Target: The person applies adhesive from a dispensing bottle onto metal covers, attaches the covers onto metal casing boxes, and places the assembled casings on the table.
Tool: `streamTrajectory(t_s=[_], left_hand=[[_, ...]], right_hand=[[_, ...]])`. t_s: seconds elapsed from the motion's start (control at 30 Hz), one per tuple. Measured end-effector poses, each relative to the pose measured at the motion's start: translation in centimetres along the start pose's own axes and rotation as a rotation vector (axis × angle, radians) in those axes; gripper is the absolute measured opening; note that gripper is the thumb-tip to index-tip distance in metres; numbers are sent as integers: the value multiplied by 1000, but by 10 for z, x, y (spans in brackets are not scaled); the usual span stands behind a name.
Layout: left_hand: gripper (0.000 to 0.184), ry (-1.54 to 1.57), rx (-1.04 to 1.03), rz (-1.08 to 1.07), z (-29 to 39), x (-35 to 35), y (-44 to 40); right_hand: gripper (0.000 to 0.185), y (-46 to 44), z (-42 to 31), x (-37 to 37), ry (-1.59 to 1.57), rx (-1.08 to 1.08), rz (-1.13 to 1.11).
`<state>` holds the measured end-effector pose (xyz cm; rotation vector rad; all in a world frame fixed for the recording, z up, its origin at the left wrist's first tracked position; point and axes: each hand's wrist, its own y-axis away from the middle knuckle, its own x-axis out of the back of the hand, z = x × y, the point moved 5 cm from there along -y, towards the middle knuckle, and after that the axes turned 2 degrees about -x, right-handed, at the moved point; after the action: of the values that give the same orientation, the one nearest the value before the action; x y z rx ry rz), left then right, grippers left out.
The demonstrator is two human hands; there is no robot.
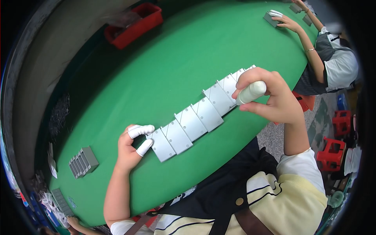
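Note:
A row of overlapping light-grey flat plates (190,122) with small screw-like dots runs diagonally over the green table. At its near left end, my left hand (127,148) wears white finger cots on thumb and forefinger. These two fingers grip the corner of the end plate (163,147). Above the far right end of the row is my right hand (276,98), its fingers curled in a pinch and one covered by a white finger cot (252,92). Whatever lies between those fingertips, if anything, is hidden.
A dark grey stack of parts (83,162) stands left of my left arm. A red bin (135,27) sits at the far edge of the green table (164,70). On the right a co-worker's hand (286,22) touches a grey block (271,19). Red stools (331,153) stand behind.

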<state>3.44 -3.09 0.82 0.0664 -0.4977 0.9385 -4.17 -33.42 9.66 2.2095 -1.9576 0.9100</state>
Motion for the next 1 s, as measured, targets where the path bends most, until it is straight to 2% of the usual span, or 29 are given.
streamTrajectory(t_s=[0.1, 0.2, 0.3, 0.4, 0.5, 0.63, 0.83, 1.0], left_hand=[[27, 4, -14, 2, -1, 0, 0], [27, 4, -10, -2, 1, 0, -1], [27, -8, 3, -8, 1, 1, 0], [27, -31, -17, -14, 1, 1, -1], [28, -17, -15, -10, 1, 0, -1], [29, -29, -3, -12, 3, 0, -1], [29, -45, -18, -12, 2, 0, -1], [29, -45, -33, -12, 2, 1, -1]], right_hand=[[41, 1, 3, -1, -9, -36, 109], [40, 3, 6, -2, 164, 71, 132], [44, 6, 10, -5, 166, 113, 270], [52, 7, 14, 0, 97, 148, 335], [59, 4, 33, 19, -95, 70, 559], [57, -9, 42, 36, 10, 10, 583], [53, -17, 46, 26, 4, -35, 513], [49, -19, 51, 22, -64, -71, 577]])
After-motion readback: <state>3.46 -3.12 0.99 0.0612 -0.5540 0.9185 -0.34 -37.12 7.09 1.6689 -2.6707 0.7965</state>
